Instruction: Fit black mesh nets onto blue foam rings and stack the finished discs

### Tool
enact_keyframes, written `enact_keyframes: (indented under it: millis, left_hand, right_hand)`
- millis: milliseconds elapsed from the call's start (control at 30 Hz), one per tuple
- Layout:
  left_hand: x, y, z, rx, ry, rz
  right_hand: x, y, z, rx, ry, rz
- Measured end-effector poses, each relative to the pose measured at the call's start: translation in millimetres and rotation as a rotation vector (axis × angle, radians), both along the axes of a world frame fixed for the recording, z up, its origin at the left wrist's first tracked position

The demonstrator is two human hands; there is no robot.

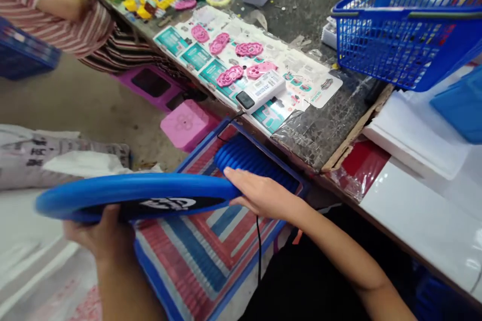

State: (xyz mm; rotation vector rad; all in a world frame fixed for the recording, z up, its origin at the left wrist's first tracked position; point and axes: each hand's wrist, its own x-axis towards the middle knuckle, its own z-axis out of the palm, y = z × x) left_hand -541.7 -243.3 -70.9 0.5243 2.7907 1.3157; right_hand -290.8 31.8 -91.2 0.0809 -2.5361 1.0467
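A large round blue disc point(181, 179) with a black middle and white lettering is held between my two hands, tilted nearly edge-on to me. It looks like a flying disc. My left hand point(100, 233) grips it from below near its left end, thumb against the black face. At the right end, my right hand point(256, 193) has its fingers and thumb closed on the rim. Just beyond that hand, a row of nested blue rims point(252, 158) lies on a striped red, grey and blue woven surface point(196, 266) with a blue edge.
The dark worktable point(301, 25) carries printed sheets with several pink moulded pieces point(248, 49) and a white box point(261, 91). A blue basket point(376, 50) stands right. Another person in a striped top point(86, 30) is at left, near a pink stool point(186, 123).
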Motion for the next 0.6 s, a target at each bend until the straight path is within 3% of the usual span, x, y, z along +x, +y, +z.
enact_keyframes:
  millis: [67,133,233,300,400,467,533,600]
  left_hand:
    - [-12.2,-11.3,-4.1,0.060,0.058,0.183]
    - [-27.0,-22.0,-19.7,-0.004,0.022,0.284]
    - [-50.5,-22.4,-58.8,-0.207,0.060,0.367]
    - [-63.0,-8.2,-90.2,-0.289,0.095,0.371]
    - [-76.6,25.9,-136.9,-0.296,0.050,0.283]
    - [-83.7,48.2,-162.5,-0.284,0.055,0.229]
    - [-90.9,65.4,-180.2,-0.305,0.086,0.117]
    - [-99.1,77.1,-189.1,-0.358,0.122,-0.009]
  right_hand:
    - [23.7,6.2,7.6,0.152,0.057,-0.145]
    - [68.5,15.0,19.4,0.200,0.112,-0.325]
    - [140.8,26.9,35.9,0.259,0.007,-0.560]
    - [171.0,36.2,40.5,0.448,-0.052,-0.611]
    - [180.5,54.4,33.2,0.592,-0.157,-0.716]
    - [173.9,65.7,22.6,0.478,-0.195,-0.735]
    - [167.6,72.6,13.4,0.349,-0.212,-0.752]
    - [165.8,73.7,8.7,0.365,-0.224,-0.790]
